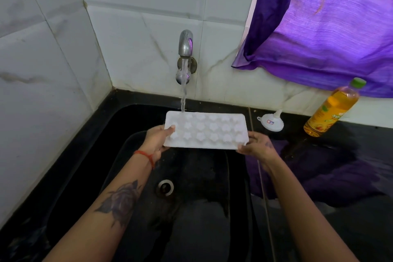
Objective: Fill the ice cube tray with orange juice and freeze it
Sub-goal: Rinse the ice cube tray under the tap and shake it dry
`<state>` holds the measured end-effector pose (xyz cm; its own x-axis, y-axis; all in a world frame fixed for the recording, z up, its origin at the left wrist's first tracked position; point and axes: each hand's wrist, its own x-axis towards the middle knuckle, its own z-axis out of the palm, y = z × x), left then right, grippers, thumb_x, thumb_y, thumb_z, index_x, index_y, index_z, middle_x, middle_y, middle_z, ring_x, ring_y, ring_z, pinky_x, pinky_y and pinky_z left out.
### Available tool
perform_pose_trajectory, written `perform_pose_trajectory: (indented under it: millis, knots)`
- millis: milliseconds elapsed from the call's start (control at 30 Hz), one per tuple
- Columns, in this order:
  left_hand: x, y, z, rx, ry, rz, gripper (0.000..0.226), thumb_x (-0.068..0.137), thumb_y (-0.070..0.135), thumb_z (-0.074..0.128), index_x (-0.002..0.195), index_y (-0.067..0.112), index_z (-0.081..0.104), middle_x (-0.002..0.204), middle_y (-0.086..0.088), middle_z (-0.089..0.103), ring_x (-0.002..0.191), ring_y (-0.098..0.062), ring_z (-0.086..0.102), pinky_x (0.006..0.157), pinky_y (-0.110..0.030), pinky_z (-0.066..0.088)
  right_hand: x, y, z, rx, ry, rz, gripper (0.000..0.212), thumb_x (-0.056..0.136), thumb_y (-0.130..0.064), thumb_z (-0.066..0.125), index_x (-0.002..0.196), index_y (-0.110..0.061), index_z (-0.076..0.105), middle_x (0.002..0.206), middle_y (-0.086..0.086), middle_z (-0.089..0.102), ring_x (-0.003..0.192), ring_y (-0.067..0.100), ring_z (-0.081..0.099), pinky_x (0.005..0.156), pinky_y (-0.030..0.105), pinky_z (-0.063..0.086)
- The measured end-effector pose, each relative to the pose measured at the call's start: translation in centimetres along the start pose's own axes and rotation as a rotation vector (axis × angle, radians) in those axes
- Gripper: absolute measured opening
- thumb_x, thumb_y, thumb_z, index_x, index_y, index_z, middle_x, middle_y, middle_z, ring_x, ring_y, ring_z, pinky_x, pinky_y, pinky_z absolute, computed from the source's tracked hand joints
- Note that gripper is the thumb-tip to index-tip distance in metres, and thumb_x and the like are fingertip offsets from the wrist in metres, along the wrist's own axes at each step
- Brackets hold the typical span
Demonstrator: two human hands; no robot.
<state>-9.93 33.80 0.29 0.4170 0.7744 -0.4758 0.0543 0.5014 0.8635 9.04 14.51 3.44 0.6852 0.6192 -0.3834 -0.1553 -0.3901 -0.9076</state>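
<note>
— While water runs from the tap [185,49], where does the tray [207,131] sit?

— Held level over the black sink [136,117], out in front of the person, between both hands. Its long axis runs left to right, across the body. The stream lands on its far left corner.

— Which hand is nearer the water?

— The left hand [156,139]. It grips the tray's left short end, thumb laid on top by the first row of moulds, fingers curled beneath. The stream falls just beyond that thumb.

— And the other?

— The right hand [256,144] pinches the near right corner, fingers folded under the edge. Neither hand is spread; both are closed on the tray and hold nothing else.

— So this looks like rinsing, not filling?

— That is the likely reading. The moulds look pale, with no orange in them. Whether any water has pooled inside is hard to tell.

— Where is the juice?

— The bottle [333,110], green cap on, leans at the wall on the counter [350,155] well to the right, with a white funnel [271,122] lying between it and the sink. Both lie on the right hand's side, so that hand would reach them more easily once the tray is set down.

— What hangs above?

— A purple cloth [329,27].
</note>
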Motion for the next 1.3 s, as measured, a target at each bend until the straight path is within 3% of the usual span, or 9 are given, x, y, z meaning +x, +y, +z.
perform_pose_trajectory:
  millis: [267, 500, 633, 800, 900, 967, 1067, 1200, 1300]
  knots:
    - [-2.1, 2.5, -2.1, 0.116, 0.084, 0.268, 0.021, 0.084, 0.010, 0.065, 0.103, 0.017, 0.062, 0.090, 0.001, 0.066, 0.079, -0.013, 0.063, 0.059, -0.023, 0.049, 1.4, 3.1, 4.6, -0.010, -0.044, 0.124, 0.050, 0.068, 0.022, 0.065, 0.114, 0.005, 0.055, 0.113, 0.025, 0.062, 0.102, 0.038, 0.062, 0.086, 0.045, 0.054]
    - [-2.2, 2.8, -9.6, 0.064, 0.282, 0.210, 0.033, 0.081, 0.016, 0.070, 0.113, 0.019, 0.063, 0.094, 0.003, 0.066, 0.083, -0.013, 0.063, 0.059, -0.025, 0.050, 1.3, 0.2, 10.2, -0.086, -0.153, 0.009, 0.053, 0.066, 0.021, 0.066, 0.115, 0.001, 0.056, 0.112, 0.019, 0.064, 0.102, 0.032, 0.062, 0.082, 0.042, 0.056]
    - [-2.3, 1.6, -13.2, 0.032, 0.328, 0.139, 0.036, 0.081, 0.018, 0.069, 0.116, 0.018, 0.062, 0.097, 0.000, 0.067, 0.079, -0.013, 0.063, 0.054, -0.026, 0.050, 1.3, -1.6, 12.3, -0.157, -0.188, -0.091, 0.051, 0.069, 0.018, 0.067, 0.115, -0.003, 0.058, 0.103, 0.015, 0.066, 0.088, 0.030, 0.066, 0.073, 0.042, 0.059]
    - [-1.9, -1.0, -13.9, 0.035, 0.271, -0.050, 0.033, 0.088, 0.023, 0.061, 0.121, 0.022, 0.058, 0.108, -0.001, 0.063, 0.077, -0.013, 0.058, 0.068, -0.033, 0.046, 1.1, -3.5, 12.4, -0.306, -0.174, -0.229, 0.039, 0.068, 0.008, 0.073, 0.091, -0.021, 0.060, 0.079, -0.002, 0.065, 0.061, 0.023, 0.069, 0.055, 0.035, 0.059]
    - [-1.7, -2.2, -12.1, 0.000, 0.178, -0.183, 0.028, 0.092, 0.036, 0.051, 0.116, 0.022, 0.055, 0.116, -0.001, 0.058, 0.082, -0.017, 0.056, 0.081, -0.037, 0.044, 1.2, -3.6, 11.0, -0.244, -0.168, -0.238, 0.047, 0.069, 0.008, 0.073, 0.106, -0.020, 0.063, 0.080, -0.001, 0.064, 0.064, 0.020, 0.068, 0.058, 0.034, 0.060]
    - [-1.4, -2.7, -10.6, -0.060, 0.079, -0.254, 0.038, 0.092, 0.052, 0.042, 0.118, 0.026, 0.051, 0.120, -0.001, 0.054, 0.097, -0.027, 0.056, 0.088, -0.045, 0.042, 1.5, -3.4, 9.6, -0.186, -0.161, -0.207, 0.056, 0.070, 0.010, 0.071, 0.118, -0.016, 0.059, 0.084, 0.003, 0.064, 0.071, 0.018, 0.066, 0.061, 0.032, 0.060]
    - [-0.8, -2.9, -8.2, -0.172, -0.019, -0.300, 0.050, 0.089, 0.064, 0.031, 0.121, 0.029, 0.047, 0.124, -0.011, 0.049, 0.122, -0.045, 0.043, 0.099, -0.061, 0.032, 1.9, -2.9, 6.8, -0.131, -0.116, -0.132, 0.049, 0.077, 0.009, 0.058, 0.120, -0.014, 0.060, 0.089, 0.008, 0.069, 0.078, 0.022, 0.069, 0.069, 0.031, 0.060]
    - [-0.6, -2.2, -4.8, -0.391, -0.092, -0.330, 0.054, 0.089, 0.065, 0.030, 0.118, 0.023, 0.047, 0.129, -0.022, 0.044, 0.126, -0.046, 0.040, 0.096, -0.065, 0.036, 2.3, -1.5, 3.4, 0.162, -0.102, 0.007, 0.025, 0.091, -0.019, 0.052, 0.112, -0.011, 0.062, 0.109, 0.015, 0.066, 0.094, 0.030, 0.067, 0.074, 0.032, 0.057]
    - [-0.7, -1.4, -2.7, -0.573, -0.111, -0.337, 0.060, 0.089, 0.061, 0.039, 0.124, 0.012, 0.045, 0.124, -0.025, 0.044, 0.123, -0.046, 0.045, 0.087, -0.060, 0.043, 2.4, -0.2, 1.8, 0.327, -0.054, 0.059, 0.035, 0.093, -0.041, 0.049, 0.099, -0.009, 0.061, 0.098, 0.017, 0.065, 0.089, 0.032, 0.066, 0.071, 0.035, 0.055]
